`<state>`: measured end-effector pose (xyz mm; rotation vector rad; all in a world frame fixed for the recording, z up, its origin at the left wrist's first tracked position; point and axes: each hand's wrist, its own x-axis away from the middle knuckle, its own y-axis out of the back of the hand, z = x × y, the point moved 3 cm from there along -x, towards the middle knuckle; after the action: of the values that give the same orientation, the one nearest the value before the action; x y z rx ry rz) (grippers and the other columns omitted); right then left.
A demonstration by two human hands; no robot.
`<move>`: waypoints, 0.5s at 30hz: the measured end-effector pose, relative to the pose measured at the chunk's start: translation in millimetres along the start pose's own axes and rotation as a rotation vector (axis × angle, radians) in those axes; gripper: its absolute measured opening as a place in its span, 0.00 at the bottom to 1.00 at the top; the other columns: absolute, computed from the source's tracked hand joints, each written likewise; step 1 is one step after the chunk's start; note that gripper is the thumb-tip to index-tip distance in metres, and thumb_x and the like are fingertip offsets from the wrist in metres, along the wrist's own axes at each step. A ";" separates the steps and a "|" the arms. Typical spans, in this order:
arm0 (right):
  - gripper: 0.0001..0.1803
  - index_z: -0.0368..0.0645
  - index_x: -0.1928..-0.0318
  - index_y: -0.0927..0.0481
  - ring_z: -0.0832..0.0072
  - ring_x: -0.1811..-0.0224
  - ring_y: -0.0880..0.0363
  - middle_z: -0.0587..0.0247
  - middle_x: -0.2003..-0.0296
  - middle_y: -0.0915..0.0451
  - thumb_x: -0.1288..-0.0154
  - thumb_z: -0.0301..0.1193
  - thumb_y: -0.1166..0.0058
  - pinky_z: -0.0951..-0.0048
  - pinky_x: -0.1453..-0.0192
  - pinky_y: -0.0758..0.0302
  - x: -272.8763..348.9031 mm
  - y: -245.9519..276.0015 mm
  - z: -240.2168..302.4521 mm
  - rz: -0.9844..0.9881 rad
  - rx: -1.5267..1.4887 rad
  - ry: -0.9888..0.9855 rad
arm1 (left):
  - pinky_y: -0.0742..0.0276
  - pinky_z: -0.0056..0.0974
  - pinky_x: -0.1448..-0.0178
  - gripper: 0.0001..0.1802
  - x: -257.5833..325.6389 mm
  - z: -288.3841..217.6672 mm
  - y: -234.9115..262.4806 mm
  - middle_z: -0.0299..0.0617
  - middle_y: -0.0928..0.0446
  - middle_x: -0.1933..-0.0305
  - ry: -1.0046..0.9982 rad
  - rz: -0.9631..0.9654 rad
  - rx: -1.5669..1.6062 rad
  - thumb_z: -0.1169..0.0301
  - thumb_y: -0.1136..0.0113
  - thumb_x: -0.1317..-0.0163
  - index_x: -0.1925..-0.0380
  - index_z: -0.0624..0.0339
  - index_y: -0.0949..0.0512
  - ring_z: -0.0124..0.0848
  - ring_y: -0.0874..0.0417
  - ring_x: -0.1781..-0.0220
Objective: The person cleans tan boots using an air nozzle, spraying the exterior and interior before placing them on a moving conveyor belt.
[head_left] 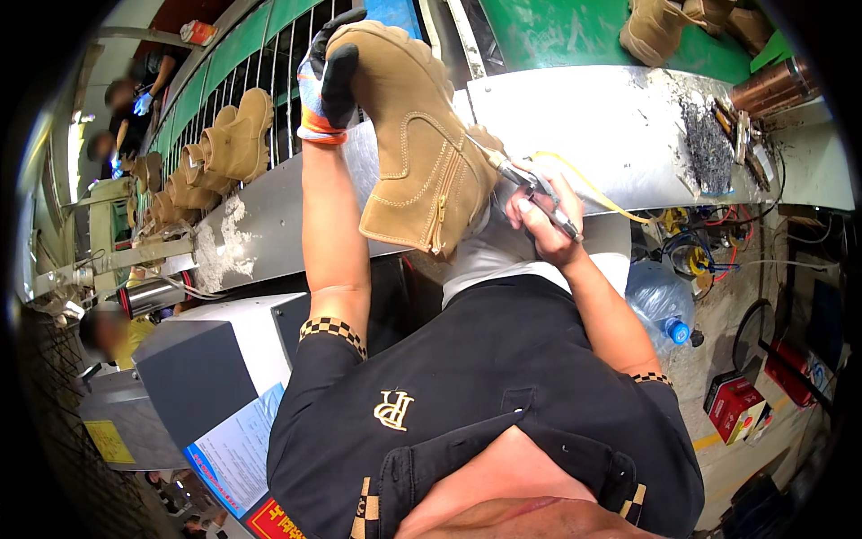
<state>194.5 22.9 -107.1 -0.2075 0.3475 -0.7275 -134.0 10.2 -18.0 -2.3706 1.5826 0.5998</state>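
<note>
My left hand, in a white and orange glove with black-coated fingers, is closed around the toe end of a tan boot. The boot hangs with its sole up and its shaft opening towards me. A zipper runs along the side of the shaft. In my bare right hand is a slim metal tool with a dark grip; its exact kind is unclear. The tool's tip is close to the back of the boot, and I cannot tell whether it touches. A yellow hose runs near it.
Several tan boots stand on a rack at left, and others lie on a green surface at far right. The metal bench has a bristly black patch. Below are a large plastic bottle and a red box. People work at far left.
</note>
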 end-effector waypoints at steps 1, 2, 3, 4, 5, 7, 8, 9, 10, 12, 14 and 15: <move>0.14 0.26 0.51 0.29 0.78 0.75 0.27 0.62 0.75 0.24 0.35 0.23 0.51 0.75 0.69 0.28 0.8 0.3 -0.5 -0.004 -0.007 0.003 | 0.26 0.37 0.40 0.35 1.8 0.4 0.5 0.42 0.20 0.50 0.017 -0.020 0.027 0.51 0.35 0.42 0.42 0.65 0.27 0.31 0.20 0.48; 0.15 0.26 0.51 0.30 0.78 0.74 0.27 0.61 0.75 0.24 0.34 0.24 0.51 0.75 0.69 0.28 2.8 1.4 -2.7 -0.007 -0.035 -0.020 | 0.26 0.37 0.40 0.35 3.1 2.0 2.0 0.42 0.20 0.50 0.025 -0.029 0.037 0.50 0.36 0.41 0.42 0.65 0.27 0.31 0.20 0.48; 0.15 0.26 0.50 0.30 0.77 0.74 0.27 0.61 0.75 0.24 0.34 0.24 0.51 0.75 0.68 0.28 5.6 3.2 -5.7 -0.012 -0.063 -0.043 | 0.26 0.37 0.40 0.35 4.4 4.6 4.7 0.42 0.20 0.50 0.033 -0.038 0.047 0.49 0.36 0.41 0.42 0.65 0.27 0.32 0.20 0.48; 0.16 0.26 0.49 0.30 0.77 0.74 0.26 0.61 0.74 0.24 0.33 0.24 0.51 0.75 0.68 0.28 7.8 3.8 -7.9 -0.010 -0.092 -0.066 | 0.26 0.37 0.41 0.36 7.5 6.2 9.8 0.42 0.20 0.50 0.040 -0.052 0.054 0.47 0.36 0.41 0.42 0.65 0.27 0.32 0.20 0.49; 0.18 0.27 0.47 0.31 0.76 0.75 0.27 0.60 0.75 0.26 0.34 0.25 0.52 0.74 0.69 0.28 10.2 4.3 -9.6 -0.015 -0.090 -0.073 | 0.25 0.37 0.41 0.36 11.3 13.9 19.6 0.42 0.20 0.50 0.062 -0.047 0.086 0.47 0.37 0.40 0.43 0.65 0.27 0.32 0.20 0.49; 0.22 0.27 0.43 0.33 0.75 0.76 0.29 0.60 0.76 0.28 0.36 0.25 0.54 0.73 0.69 0.29 13.3 5.4 -12.4 -0.029 -0.080 -0.085 | 0.25 0.38 0.41 0.36 15.2 25.8 33.5 0.42 0.20 0.50 0.106 -0.067 0.115 0.45 0.39 0.39 0.43 0.65 0.27 0.32 0.20 0.49; 0.20 0.27 0.45 0.33 0.75 0.76 0.29 0.59 0.77 0.29 0.36 0.25 0.54 0.73 0.70 0.29 15.1 5.6 -11.8 -0.050 -0.101 -0.097 | 0.25 0.39 0.41 0.36 18.2 26.9 35.5 0.42 0.20 0.50 0.131 -0.093 0.112 0.44 0.40 0.38 0.43 0.65 0.28 0.33 0.20 0.49; 0.20 0.28 0.45 0.33 0.75 0.76 0.29 0.59 0.77 0.29 0.35 0.25 0.54 0.73 0.70 0.29 16.9 5.6 -11.1 -0.055 -0.108 -0.104 | 0.25 0.43 0.40 0.36 22.6 27.9 36.7 0.43 0.21 0.50 0.145 -0.115 0.124 0.42 0.41 0.39 0.45 0.64 0.27 0.35 0.20 0.49; 0.20 0.28 0.45 0.33 0.75 0.76 0.29 0.60 0.77 0.29 0.35 0.25 0.54 0.73 0.70 0.29 18.0 5.5 -9.6 -0.055 -0.114 -0.109 | 0.26 0.47 0.40 0.36 29.2 29.6 40.1 0.44 0.22 0.51 0.156 -0.140 0.134 0.40 0.43 0.39 0.48 0.63 0.27 0.38 0.21 0.48; 0.19 0.28 0.45 0.33 0.75 0.76 0.29 0.60 0.76 0.29 0.34 0.25 0.53 0.73 0.69 0.29 21.1 6.7 -12.2 -0.069 -0.124 -0.120 | 0.27 0.55 0.38 0.36 44.6 40.6 46.1 0.46 0.23 0.51 0.184 -0.184 0.157 0.36 0.46 0.39 0.52 0.60 0.26 0.43 0.22 0.47; 0.19 0.28 0.45 0.34 0.75 0.76 0.30 0.60 0.76 0.29 0.34 0.25 0.53 0.73 0.69 0.30 22.6 7.3 -17.3 -0.089 -0.132 -0.125 | 0.28 0.59 0.37 0.37 59.5 42.5 46.4 0.48 0.24 0.50 0.217 -0.251 0.201 0.35 0.48 0.39 0.53 0.60 0.26 0.47 0.23 0.46; 0.18 0.29 0.45 0.34 0.76 0.76 0.30 0.60 0.75 0.29 0.33 0.25 0.53 0.73 0.70 0.30 22.3 6.2 -18.3 -0.096 -0.134 -0.137 | 0.28 0.58 0.37 0.36 71.0 42.0 46.4 0.49 0.23 0.50 0.251 -0.309 0.229 0.36 0.48 0.38 0.52 0.61 0.26 0.47 0.22 0.46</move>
<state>206.8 11.1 -131.1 -0.4007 0.2569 -0.7809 -161.7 -49.6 -86.0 -2.5108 1.2497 0.0565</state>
